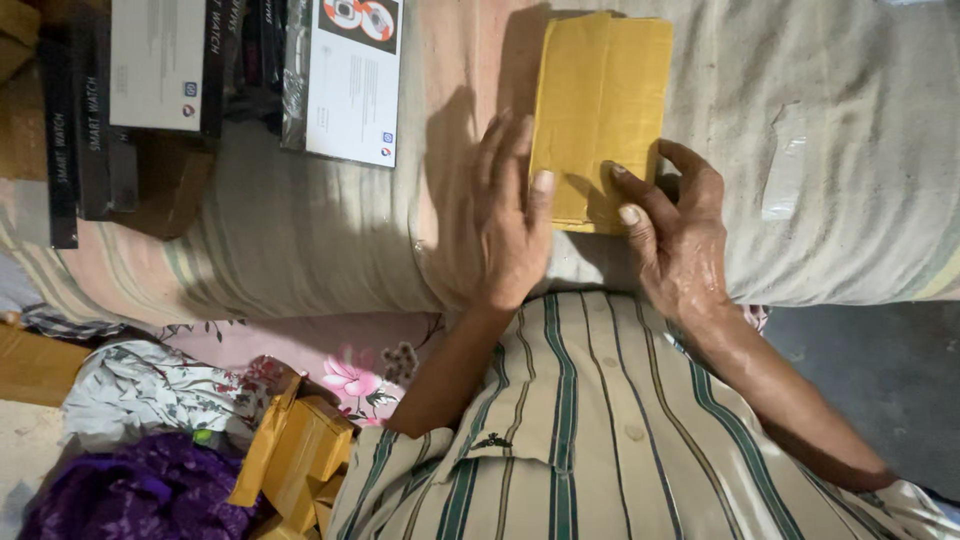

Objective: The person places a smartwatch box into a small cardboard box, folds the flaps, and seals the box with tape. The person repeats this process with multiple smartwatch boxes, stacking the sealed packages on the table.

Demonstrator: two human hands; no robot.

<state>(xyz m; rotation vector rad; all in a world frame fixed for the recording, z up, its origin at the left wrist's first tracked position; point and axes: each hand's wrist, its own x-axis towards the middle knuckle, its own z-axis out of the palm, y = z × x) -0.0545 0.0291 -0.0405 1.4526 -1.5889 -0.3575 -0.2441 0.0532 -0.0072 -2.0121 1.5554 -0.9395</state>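
A flat yellow-brown parcel (600,100) wrapped in tape lies on a striped blanket (300,230) in front of me. My left hand (500,225) rests palm down on the blanket along the parcel's left side. Its fingers are spread and its thumb presses the parcel's near edge. My right hand (675,235) grips the parcel's near right corner, thumb on top and fingers curled around the edge.
A white product box (345,80) and several black boxes (85,120) lie at the upper left. A strip of clear tape (785,160) sticks to the blanket at right. More yellow parcels (300,450), floral cloth (150,390) and purple cloth (140,495) sit at lower left.
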